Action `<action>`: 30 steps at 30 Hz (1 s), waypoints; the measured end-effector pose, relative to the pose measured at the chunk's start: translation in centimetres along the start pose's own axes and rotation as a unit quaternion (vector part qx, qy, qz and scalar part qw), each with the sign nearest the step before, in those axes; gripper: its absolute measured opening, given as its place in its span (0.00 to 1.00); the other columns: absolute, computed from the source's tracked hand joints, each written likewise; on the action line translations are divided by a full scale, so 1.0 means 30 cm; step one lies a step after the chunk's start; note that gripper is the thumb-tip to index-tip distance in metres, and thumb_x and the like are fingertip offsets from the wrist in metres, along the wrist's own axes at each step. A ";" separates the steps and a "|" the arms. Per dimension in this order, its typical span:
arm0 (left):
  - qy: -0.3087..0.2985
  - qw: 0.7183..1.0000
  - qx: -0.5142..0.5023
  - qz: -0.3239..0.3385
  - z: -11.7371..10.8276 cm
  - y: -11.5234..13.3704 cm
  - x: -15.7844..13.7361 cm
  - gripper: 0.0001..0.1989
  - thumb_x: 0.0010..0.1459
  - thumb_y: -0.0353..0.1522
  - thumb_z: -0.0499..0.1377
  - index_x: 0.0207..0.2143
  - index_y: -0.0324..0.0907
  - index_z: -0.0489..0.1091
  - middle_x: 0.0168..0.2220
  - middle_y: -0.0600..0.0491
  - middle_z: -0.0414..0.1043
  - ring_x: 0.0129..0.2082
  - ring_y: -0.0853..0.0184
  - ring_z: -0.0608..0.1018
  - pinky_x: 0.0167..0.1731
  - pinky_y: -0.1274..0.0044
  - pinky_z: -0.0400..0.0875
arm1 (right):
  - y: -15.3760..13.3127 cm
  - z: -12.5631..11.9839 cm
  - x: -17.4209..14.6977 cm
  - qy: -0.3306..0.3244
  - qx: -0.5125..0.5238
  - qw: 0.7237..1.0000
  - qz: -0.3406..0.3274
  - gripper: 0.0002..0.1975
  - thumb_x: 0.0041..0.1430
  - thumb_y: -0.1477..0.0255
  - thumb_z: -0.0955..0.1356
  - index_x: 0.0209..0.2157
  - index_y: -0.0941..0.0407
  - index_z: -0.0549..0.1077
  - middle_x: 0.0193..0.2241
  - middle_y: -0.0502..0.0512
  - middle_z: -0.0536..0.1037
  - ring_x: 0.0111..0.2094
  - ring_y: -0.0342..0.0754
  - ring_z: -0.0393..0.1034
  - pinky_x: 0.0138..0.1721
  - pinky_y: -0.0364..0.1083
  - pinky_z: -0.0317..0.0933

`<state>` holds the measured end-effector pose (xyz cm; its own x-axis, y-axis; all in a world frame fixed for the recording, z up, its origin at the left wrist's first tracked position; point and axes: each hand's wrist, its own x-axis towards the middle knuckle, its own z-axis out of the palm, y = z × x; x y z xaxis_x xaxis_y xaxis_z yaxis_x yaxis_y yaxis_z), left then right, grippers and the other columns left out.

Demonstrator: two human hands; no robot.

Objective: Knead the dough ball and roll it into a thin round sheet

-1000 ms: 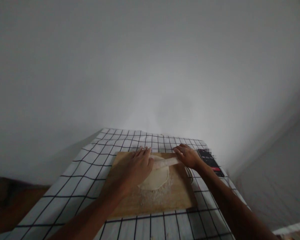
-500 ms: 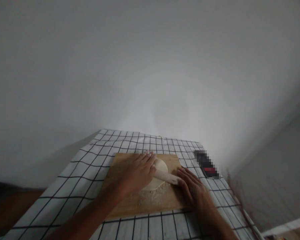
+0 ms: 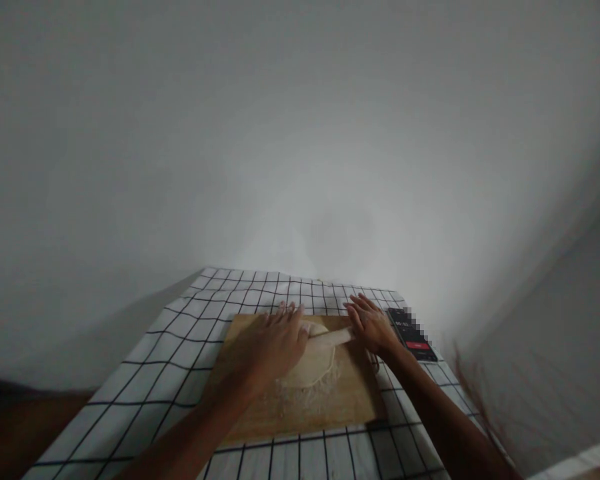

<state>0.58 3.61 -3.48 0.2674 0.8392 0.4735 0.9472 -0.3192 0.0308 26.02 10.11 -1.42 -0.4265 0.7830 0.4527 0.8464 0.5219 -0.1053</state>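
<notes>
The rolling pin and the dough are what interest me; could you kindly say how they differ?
The rolling pin is straight and narrow; the dough is a broad, flat sheet. The rolling pin lies on top, slightly slanted; the dough lies beneath it on the board. Both are pale.

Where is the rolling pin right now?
In the head view, the rolling pin is low, near the middle, lying across the dough on the wooden board, between the left hand and the right hand.
</notes>
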 end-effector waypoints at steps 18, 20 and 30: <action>0.024 0.995 -0.021 0.092 -0.088 0.063 -0.069 0.22 0.67 0.35 0.48 0.59 0.37 0.66 0.61 0.41 0.68 0.62 0.52 0.69 0.61 0.57 0.61 | -0.141 -0.095 -0.420 0.008 0.100 0.995 0.024 0.21 0.71 0.64 0.60 0.63 0.46 0.65 0.62 0.51 0.69 0.66 0.54 0.57 0.63 0.59 0.63; 0.015 0.996 -0.034 0.082 -0.107 0.079 -0.086 0.22 0.67 0.36 0.48 0.59 0.38 0.66 0.62 0.41 0.67 0.62 0.52 0.68 0.61 0.57 0.61 | -0.154 -0.103 -0.451 0.002 0.084 0.996 0.020 0.23 0.70 0.63 0.61 0.65 0.45 0.62 0.64 0.50 0.66 0.67 0.55 0.54 0.63 0.60 0.62; 0.022 0.999 -0.001 0.029 0.005 0.045 0.004 0.21 0.69 0.33 0.47 0.59 0.35 0.66 0.60 0.35 0.68 0.60 0.49 0.71 0.57 0.52 0.64 | -0.012 -0.028 -0.060 -0.020 0.032 0.999 0.023 0.26 0.74 0.62 0.52 0.50 0.57 0.75 0.54 0.63 0.77 0.61 0.55 0.65 0.61 0.57 0.59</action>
<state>1.92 3.34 -3.51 0.3144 0.7988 0.5129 0.9297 -0.3683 0.0037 26.74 8.23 -1.45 -0.4016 0.8188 0.4103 0.8434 0.5053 -0.1827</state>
